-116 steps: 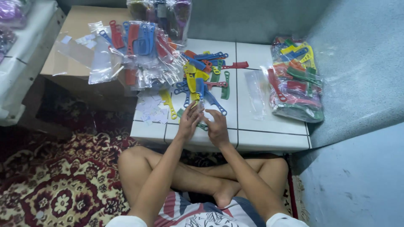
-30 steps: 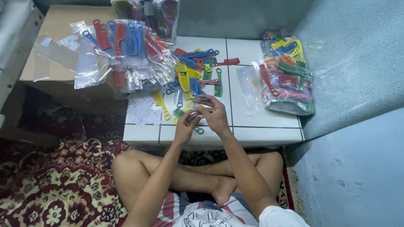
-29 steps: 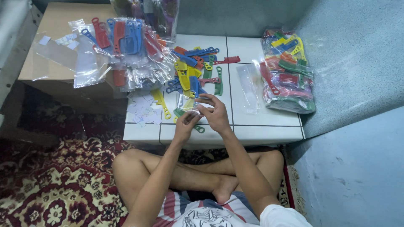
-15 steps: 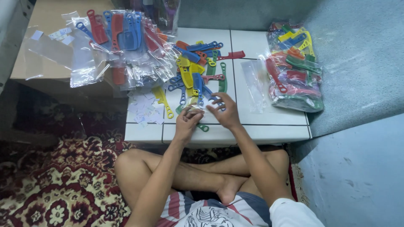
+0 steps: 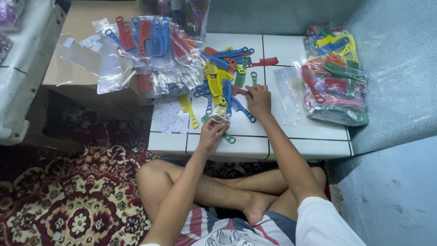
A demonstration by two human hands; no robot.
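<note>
A: Where are the hands?

B: Both are over the white tiled desk (image 5: 291, 136). The left hand (image 5: 211, 133) is near the front edge. Its fingers pinch a small clear bag (image 5: 220, 119), so that grip is closed on the bag.

A: And the other one?

B: The right hand (image 5: 258, 99) lies flat on the edge of the comb pile (image 5: 225, 77). It touches a red comb (image 5: 240, 91), but I cannot tell if the grip is closed on it.

A: What is in the pile?

B: Lots of plastic combs in blue, yellow, red, orange and green. They lie in the middle of the desk, just past both hands. A blue comb (image 5: 243, 110) sticks out between the hands.

A: Anything else close by?

B: A green comb (image 5: 229, 138) sits alone just right of the left hand. A yellow comb (image 5: 187, 108) lies to its left, next to little white papers (image 5: 169, 119).

A: And on the sides?

B: Bagged combs (image 5: 150, 50) are heaped at the back left, partly on a brown box (image 5: 82, 50). A big full bag (image 5: 337, 75) of combs sits at the right. An empty clear bag (image 5: 287, 93) lies just right of the right hand.
</note>
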